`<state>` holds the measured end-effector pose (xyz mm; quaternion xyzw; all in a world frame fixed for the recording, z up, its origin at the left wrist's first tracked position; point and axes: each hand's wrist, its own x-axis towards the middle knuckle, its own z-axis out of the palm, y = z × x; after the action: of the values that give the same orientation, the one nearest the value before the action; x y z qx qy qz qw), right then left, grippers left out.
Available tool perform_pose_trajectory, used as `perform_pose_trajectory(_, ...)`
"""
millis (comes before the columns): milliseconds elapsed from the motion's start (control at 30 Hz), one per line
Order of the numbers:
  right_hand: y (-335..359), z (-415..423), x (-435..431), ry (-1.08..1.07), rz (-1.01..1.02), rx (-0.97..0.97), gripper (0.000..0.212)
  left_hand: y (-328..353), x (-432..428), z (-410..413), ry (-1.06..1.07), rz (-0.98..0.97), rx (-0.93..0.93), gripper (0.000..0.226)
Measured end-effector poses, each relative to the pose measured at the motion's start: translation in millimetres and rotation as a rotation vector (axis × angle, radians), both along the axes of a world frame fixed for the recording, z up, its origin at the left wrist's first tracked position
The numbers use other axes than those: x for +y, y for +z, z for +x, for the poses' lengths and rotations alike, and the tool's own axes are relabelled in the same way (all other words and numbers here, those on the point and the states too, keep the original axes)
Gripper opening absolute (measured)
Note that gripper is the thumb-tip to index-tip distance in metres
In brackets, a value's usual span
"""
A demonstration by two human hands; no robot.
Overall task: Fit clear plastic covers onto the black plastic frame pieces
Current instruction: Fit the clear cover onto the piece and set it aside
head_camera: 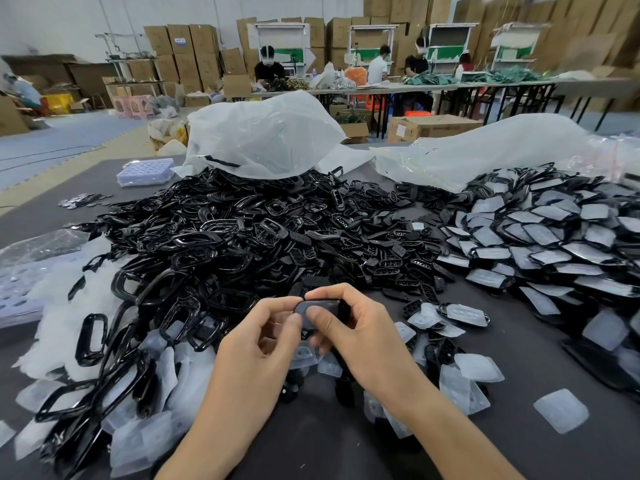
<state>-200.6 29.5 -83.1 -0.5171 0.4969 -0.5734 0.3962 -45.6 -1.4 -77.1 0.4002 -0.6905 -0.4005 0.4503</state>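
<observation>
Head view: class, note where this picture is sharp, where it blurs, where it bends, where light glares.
Head view: sharp on the left hand and right hand pinching a black frame piece; head view: white glints on the glossy frame pile; head view: cardboard boxes at upper right smear into blur; head view: the wide-angle lens bows the far benches.

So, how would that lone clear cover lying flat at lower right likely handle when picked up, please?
The clear cover looks thin and translucent, so it is probably light and slightly flexible. Lying flat on the table, it may slide before lifting.
</observation>
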Motion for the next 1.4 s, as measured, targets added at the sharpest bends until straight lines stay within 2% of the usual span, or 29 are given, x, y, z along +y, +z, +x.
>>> perform_pose_trajectory(300, -2, 5, 0, 0.008, -0.016, 0.004, 0.014, -6, -3, -1, 0.027, 0.0, -0.012, 0.027)
perform_pose_trajectory(467, -4, 7, -1, -0.027, -0.03, 0.002, 0.017, -6, 4, -2, 0.025, 0.009, 0.0, 0.042)
perform_pose_trajectory(733, 2, 3, 2, 0.067, 0.008, -0.032, 0.02, -4, 4, -4, 0.013, 0.003, 0.007, 0.025)
perform_pose_trajectory(1000, -2, 8, 1, 0.04, 0.016, 0.03, 0.029, -7, 3, -3, 0.059, -0.017, -0.045, 0.024)
perform_pose_trajectory(1167, -2, 8, 1, 0.03, 0.004, 0.042, 0.03, -5, 3, -4, 0.037, 0.018, 0.007, 0.023)
perform_pose_trajectory(1233, -1, 8, 1, 0.031, 0.007, 0.007, 0.028, -4, 0, -4, 0.024, 0.029, 0.014, 0.021)
perform_pose_trajectory(1400, 0, 7, -2, 0.047, 0.047, -0.279, 0.017, -4, -1, -3, 0.065, -0.001, 0.065, 0.02)
